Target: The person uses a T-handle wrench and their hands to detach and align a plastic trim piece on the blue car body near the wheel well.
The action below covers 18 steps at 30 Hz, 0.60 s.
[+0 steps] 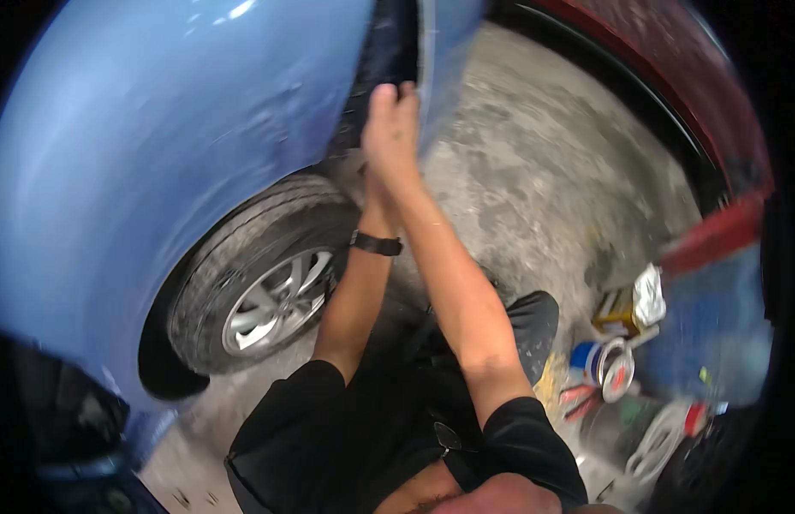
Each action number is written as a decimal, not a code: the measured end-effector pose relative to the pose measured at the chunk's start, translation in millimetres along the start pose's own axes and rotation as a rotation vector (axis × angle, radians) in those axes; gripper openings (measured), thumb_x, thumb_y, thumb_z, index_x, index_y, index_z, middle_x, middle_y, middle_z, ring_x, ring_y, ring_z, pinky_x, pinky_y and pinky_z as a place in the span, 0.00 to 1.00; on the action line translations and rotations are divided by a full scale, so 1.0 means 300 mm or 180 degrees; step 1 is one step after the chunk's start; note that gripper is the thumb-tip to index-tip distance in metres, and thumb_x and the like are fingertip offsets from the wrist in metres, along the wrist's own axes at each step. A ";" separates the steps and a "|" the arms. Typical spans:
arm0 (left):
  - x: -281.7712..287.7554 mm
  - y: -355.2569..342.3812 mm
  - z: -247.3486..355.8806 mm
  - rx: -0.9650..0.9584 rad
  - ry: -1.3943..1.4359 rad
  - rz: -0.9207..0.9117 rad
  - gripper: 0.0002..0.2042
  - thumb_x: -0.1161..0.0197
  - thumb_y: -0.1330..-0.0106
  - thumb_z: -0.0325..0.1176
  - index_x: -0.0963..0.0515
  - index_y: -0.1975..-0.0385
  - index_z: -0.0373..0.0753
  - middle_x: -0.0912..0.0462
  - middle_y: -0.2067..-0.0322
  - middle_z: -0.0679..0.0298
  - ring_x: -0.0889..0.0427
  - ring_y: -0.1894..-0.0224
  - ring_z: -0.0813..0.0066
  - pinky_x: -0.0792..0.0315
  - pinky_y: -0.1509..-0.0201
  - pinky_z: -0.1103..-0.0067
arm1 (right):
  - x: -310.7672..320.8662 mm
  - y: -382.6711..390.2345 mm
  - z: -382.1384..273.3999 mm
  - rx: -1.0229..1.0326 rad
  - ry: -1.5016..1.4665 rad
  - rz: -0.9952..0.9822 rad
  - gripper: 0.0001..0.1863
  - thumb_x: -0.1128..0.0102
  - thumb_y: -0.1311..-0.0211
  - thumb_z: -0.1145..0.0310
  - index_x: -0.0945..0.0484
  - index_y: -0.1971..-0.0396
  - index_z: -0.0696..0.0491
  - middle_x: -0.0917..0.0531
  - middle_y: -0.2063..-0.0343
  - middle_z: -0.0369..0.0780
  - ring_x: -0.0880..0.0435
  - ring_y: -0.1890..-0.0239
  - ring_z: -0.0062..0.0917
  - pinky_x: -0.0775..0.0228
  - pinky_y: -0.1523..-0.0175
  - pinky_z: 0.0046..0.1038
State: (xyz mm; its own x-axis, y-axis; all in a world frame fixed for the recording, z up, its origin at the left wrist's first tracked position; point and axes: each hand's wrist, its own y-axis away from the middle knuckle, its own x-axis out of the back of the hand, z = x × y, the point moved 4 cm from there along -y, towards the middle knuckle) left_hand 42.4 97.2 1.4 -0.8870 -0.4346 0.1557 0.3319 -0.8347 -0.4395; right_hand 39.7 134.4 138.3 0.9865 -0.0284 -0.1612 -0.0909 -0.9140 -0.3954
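A blue car panel (200,111) with a curved wheel arch fills the left side. Beside it, a blue door edge (440,77) stands apart from the panel, with a dark gap (389,51) between them. My right hand (393,133) reaches up to this gap, near the door edge; its fingers are blurred. My left forearm (350,300) wears a black wristband (376,243) and crosses behind my right wrist, so my left hand is mostly hidden. Whether either hand holds anything cannot be made out. Below the panel sits a tire (235,248) with a silver rim (282,300).
A red car panel (714,94) curves along the far right. Near my right knee stand a yellow tin (616,313), a blue can (588,360), a round lid (618,375) and a grey container (620,428). Concrete floor (543,146) lies between the two cars' parts.
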 end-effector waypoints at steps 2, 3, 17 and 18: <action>0.071 0.010 -0.013 0.0058 -0.0089 0.0183 0.25 0.49 0.22 0.44 0.35 0.33 0.32 0.29 0.39 0.50 0.32 0.37 0.64 0.41 0.32 0.70 | -0.062 0.029 0.003 -0.0322 0.0062 -0.0295 0.39 0.61 0.24 0.52 0.51 0.31 0.73 0.43 0.31 0.65 0.44 0.27 0.53 0.54 0.24 0.39; 0.090 0.022 -0.015 0.0087 -0.0123 0.0223 0.25 0.49 0.22 0.44 0.35 0.33 0.32 0.29 0.39 0.50 0.32 0.37 0.64 0.41 0.32 0.70 | -0.086 0.046 0.004 -0.0326 0.0026 -0.0401 0.39 0.61 0.24 0.52 0.51 0.31 0.73 0.43 0.31 0.65 0.44 0.27 0.53 0.54 0.24 0.39; 0.002 0.189 -0.075 0.0465 -0.0895 -0.0008 0.26 0.48 0.22 0.45 0.36 0.33 0.32 0.30 0.38 0.50 0.33 0.36 0.64 0.41 0.32 0.70 | -0.143 0.066 0.166 -0.1335 -0.0746 0.0654 0.29 0.62 0.24 0.52 0.27 0.44 0.64 0.26 0.40 0.50 0.27 0.40 0.38 0.41 0.32 0.35; 0.001 0.176 -0.085 0.0476 -0.0940 0.0089 0.26 0.48 0.22 0.45 0.36 0.33 0.32 0.30 0.38 0.50 0.33 0.36 0.64 0.41 0.32 0.70 | -0.165 0.045 0.211 -0.1326 -0.0749 0.0651 0.29 0.62 0.24 0.52 0.27 0.44 0.64 0.26 0.40 0.50 0.27 0.40 0.38 0.41 0.32 0.35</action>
State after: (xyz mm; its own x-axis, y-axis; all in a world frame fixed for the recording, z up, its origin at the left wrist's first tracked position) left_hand 51.5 61.5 -44.2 -0.7528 -0.5191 0.4048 0.4176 -0.8519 -0.3160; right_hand -18.9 149.0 83.6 0.8925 -0.1754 -0.4156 -0.1695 -0.9842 0.0513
